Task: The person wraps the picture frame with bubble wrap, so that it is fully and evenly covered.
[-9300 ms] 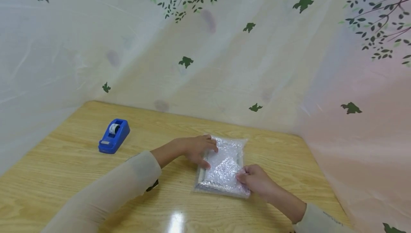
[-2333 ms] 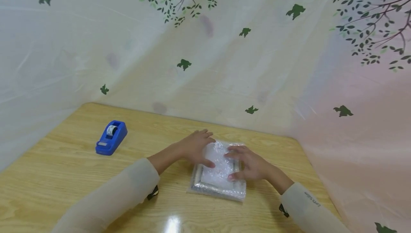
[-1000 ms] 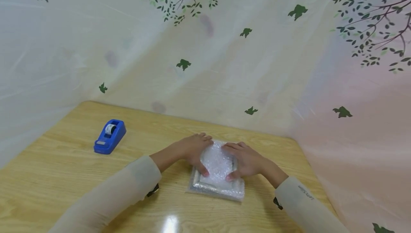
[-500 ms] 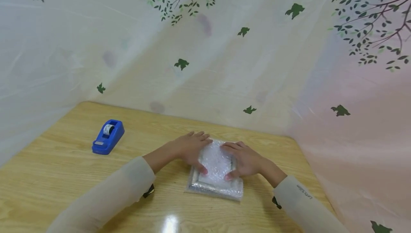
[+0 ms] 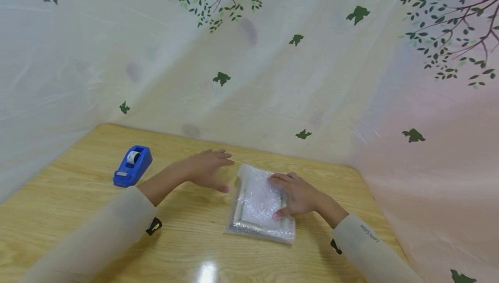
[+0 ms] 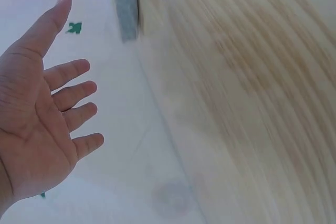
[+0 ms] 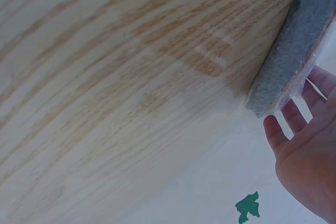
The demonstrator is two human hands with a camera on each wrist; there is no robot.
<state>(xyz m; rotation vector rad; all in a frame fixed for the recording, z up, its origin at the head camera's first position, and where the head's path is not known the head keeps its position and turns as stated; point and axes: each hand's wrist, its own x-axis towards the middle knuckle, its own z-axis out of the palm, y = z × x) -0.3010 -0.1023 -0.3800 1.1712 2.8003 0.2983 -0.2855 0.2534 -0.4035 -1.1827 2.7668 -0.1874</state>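
Observation:
A picture frame wrapped in bubble wrap [image 5: 255, 207] lies flat on the wooden table in front of me. My right hand [image 5: 302, 196] rests on its right side, fingers spread over the top face and thumb near the lower right. In the right wrist view, the fingertips of that hand [image 7: 310, 150] meet the wrapped edge of the frame [image 7: 286, 56]. Apart from the frame, to its left, my left hand [image 5: 202, 169] hovers over the table with fingers extended and nothing in it. Its bare palm [image 6: 37, 114] faces the left wrist camera.
A blue tape dispenser [image 5: 132, 166] with a roll of tape stands at the table's left, beyond my left forearm. The wooden table [image 5: 187, 244] ends at the back against a pale curtain [image 5: 175, 57] printed with leaves and birds.
My left hand has lifted off the frame's left side and moved left, uncovering the upper left corner. The right hand, which gripped the lower right corner earlier, now stays on the right side.

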